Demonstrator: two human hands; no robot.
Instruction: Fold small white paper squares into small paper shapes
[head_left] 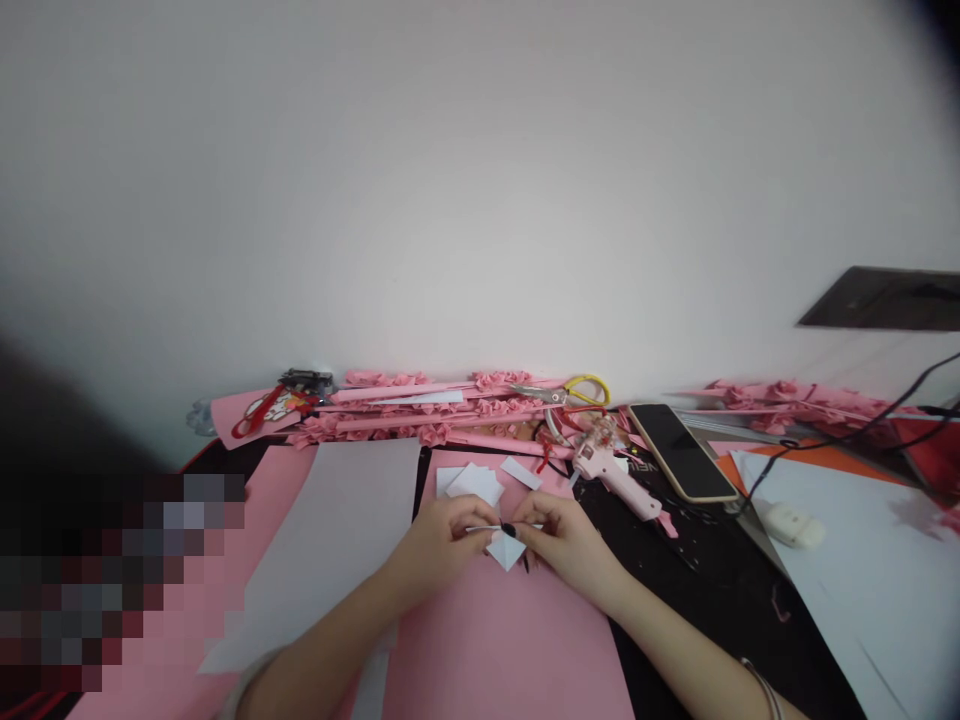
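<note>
Between my two hands is a small folded piece of white paper (507, 553), its pointed lower part showing below the fingers. My left hand (455, 535) pinches its left side, and my right hand (551, 540) pinches its right side, with the thumbs close together at the middle. Both hands are over a pink sheet of paper (502, 650). Just beyond the fingers lie several white paper squares (474, 482) in a loose stack. A small white strip (521, 472) rests to the right of them.
A pink glue gun (619, 482), a phone (682, 452) and yellow-handled scissors (587, 390) lie behind and right. Pink paper flowers (431, 432) line the wall. A large white sheet (337, 540) lies left; a white rounded object (791, 524) and a dark cable (832, 425) are right.
</note>
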